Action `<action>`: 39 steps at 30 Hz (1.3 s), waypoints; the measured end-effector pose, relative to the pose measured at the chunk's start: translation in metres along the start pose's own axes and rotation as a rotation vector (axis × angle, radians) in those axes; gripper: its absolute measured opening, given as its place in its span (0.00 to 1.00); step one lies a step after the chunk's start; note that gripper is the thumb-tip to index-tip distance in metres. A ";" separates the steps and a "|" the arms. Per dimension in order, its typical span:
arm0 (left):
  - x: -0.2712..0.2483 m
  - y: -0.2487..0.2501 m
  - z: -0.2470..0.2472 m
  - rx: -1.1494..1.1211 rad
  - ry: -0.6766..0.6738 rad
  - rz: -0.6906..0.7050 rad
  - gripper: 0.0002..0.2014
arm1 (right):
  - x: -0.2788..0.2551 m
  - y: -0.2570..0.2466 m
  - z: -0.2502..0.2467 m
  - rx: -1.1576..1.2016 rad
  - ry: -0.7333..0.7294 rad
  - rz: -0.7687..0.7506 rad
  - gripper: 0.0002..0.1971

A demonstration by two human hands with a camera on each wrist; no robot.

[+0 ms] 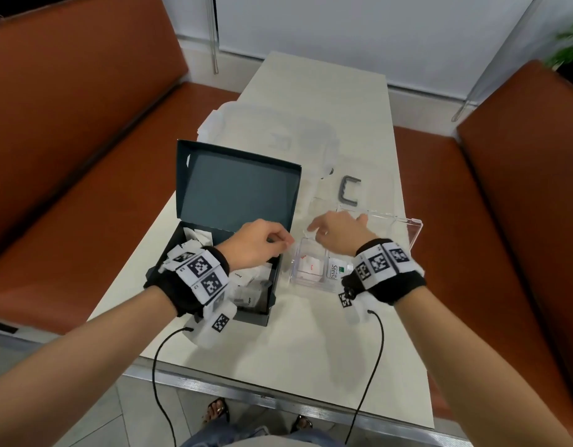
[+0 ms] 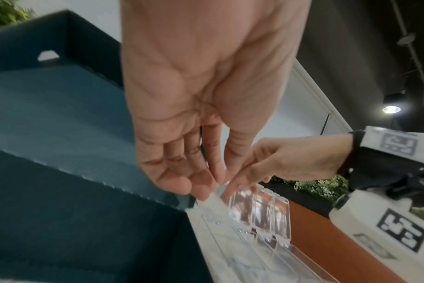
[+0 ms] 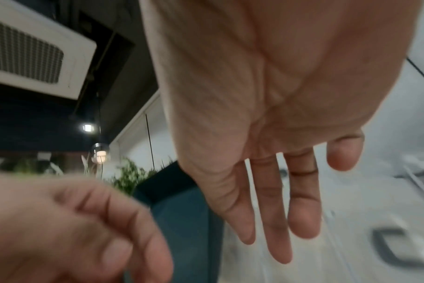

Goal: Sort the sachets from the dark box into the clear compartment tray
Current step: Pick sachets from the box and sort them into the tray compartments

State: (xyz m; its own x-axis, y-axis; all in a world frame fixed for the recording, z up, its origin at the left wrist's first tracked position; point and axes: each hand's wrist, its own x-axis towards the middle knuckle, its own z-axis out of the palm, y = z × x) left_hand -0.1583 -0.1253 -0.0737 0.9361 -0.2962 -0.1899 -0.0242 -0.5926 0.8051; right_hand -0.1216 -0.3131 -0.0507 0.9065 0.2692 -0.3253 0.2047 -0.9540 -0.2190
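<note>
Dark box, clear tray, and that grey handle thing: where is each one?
Dark box (image 1: pixel 236 191): head view, inside of its raised lid.
Clear tray (image 1: pixel 415 233): head view, far right corner wall.
Grey handle (image 1: pixel 348 191): head view, its middle bar.

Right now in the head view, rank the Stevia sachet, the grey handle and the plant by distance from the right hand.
1. Stevia sachet: in the tray, just beside the right hand.
2. Grey handle: on the table beyond the hand.
3. Plant: far right corner.
</note>
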 end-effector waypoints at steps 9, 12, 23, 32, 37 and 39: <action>-0.016 -0.012 -0.070 0.138 -0.181 -0.104 0.08 | -0.007 -0.058 -0.037 0.365 0.060 -0.297 0.12; -0.013 -0.024 -0.079 0.353 -0.275 -0.123 0.09 | 0.002 -0.085 -0.010 0.224 -0.140 -0.309 0.12; -0.001 -0.053 -0.030 0.788 -0.571 -0.093 0.19 | 0.021 -0.115 0.067 -0.338 -0.460 -0.252 0.17; 0.003 -0.063 -0.019 0.667 -0.572 -0.093 0.20 | 0.018 -0.110 0.075 -0.238 -0.385 -0.234 0.17; 0.004 -0.065 -0.018 0.581 -0.530 -0.117 0.17 | 0.018 -0.107 0.077 -0.139 -0.341 -0.233 0.12; 0.005 -0.063 -0.021 0.555 -0.519 -0.136 0.12 | 0.018 -0.105 0.078 -0.107 -0.307 -0.255 0.17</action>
State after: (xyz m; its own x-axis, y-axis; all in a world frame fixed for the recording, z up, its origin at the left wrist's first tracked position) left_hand -0.1449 -0.0740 -0.1132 0.6620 -0.4262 -0.6165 -0.2218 -0.8971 0.3821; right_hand -0.1556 -0.1978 -0.1052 0.6727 0.5100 -0.5361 0.4605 -0.8557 -0.2361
